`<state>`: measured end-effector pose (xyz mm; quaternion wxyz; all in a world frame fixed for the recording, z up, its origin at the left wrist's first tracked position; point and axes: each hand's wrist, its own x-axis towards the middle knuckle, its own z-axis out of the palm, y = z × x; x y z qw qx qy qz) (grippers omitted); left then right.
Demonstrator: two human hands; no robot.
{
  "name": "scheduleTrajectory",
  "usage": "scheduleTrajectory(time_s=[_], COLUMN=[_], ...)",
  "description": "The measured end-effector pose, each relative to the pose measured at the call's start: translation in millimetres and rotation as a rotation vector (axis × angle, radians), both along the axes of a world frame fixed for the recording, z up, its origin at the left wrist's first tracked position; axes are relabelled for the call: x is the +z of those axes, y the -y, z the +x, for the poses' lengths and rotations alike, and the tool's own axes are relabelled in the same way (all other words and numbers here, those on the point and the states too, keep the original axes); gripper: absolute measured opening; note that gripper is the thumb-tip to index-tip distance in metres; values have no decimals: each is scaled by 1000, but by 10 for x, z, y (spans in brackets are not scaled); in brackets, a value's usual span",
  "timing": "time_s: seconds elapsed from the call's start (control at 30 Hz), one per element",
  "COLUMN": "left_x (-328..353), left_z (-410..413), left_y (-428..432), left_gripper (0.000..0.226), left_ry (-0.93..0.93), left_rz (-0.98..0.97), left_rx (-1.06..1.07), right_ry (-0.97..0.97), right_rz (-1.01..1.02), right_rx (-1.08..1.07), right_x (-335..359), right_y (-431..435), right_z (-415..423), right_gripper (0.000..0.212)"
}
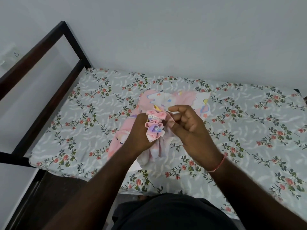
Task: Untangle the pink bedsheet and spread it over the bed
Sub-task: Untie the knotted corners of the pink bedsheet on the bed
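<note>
The pink bedsheet (174, 98) lies in a crumpled heap at the centre of the frame, on the bed (83, 113) with its grey floral cover, and part of it is lifted up between the two hands. The left hand (139, 130) is closed round a gathered, ruffled bunch of the cloth. The right hand (191, 128) sits just beside it, its thumb and first fingers (176, 108) seemingly pinching a fold at the knot while the others curl loosely. The cloth looks thin, light and limp, so it should give easily and carry no shape of its own. I judge the best hold is on a free hem or corner beside the tight gather, teasing it loose rather than tugging
</note>
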<state>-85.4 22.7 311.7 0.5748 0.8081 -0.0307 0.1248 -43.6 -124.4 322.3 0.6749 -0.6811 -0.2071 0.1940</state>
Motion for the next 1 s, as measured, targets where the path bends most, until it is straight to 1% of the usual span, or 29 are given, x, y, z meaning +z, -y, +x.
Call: scheduleTrajectory(time_s=[0.03,0.07,0.1,0.13,0.17,0.2,0.27,0.3,0.33,0.4,0.43,0.47,0.5,0.57,0.63,0.67,0.73,0.8,0.83,0.87,0.9,0.93,1.0], left_x=[15,19,16,-17,-54,-74,-114,-124,-116,-62,-57,-52,-77,-74,-64,-48,-5,-22,-58,-74,-93,-93,-84], left_z=[13,32,35,43,51,39,-3,-20,-37,-44,-42,-54,-65,-72,-59,-51,-13,23,30,36,33,21,-16], left_y=[-9,-19,-32,-63,-81,-88,-90,-62,-22,100,140,157,146,64,-2,-12,-14,-47,-88,-121,-133,-122,-55], left_gripper=[12,10,13,20,22,23,20,20,19,12,8,5,7,14,18,18,6,11,13,18,22,26,29], left_ry=[17,38,53,83,99,80,66,61,65,74,75,69,67,8,43,28,17,78,106,145,172,190,174], left_rz=[37,55,70,98,86,65,55,61,71,86,91,49,18,-87,-7,20,98,131,105,96,99,105,113], left_rx=[33,58,89,141,175,191,183,156,111,24,-13,-58,-86,-125,-85,-86,-72,16,58,100,127,133,75], right_ry=[-41,-39,5,65,120,116,50,41,45,42,24,5,19,131,204,205,202,268,337,400,442,417,254], right_rz=[-13,-59,-159,-253,-317,-309,-162,-104,-85,-75,-53,-36,-52,-155,-216,-218,-244,-338,-394,-439,-467,-467,-345], right_rx=[-21,-3,35,46,-19,-133,-374,-433,-449,-383,-329,-259,-196,-33,86,102,91,69,57,22,-49,-159,-382], right_x=[-38,-85,-132,-158,-187,-178,-102,-63,-38,-1,19,34,37,48,48,42,18,1,5,-7,-34,-62,-37], right_y=[-27,-44,-28,1,33,59,93,80,53,-10,-36,-44,-35,14,57,69,88,126,163,200,229,237,175], right_z=[-31,-43,-25,1,53,108,201,218,222,197,159,113,83,56,38,29,14,20,43,77,118,151,138], right_gripper=[22,15,5,9,19,24,26,27,29,25,17,8,10,24,27,26,25,18,12,10,15,20,24])
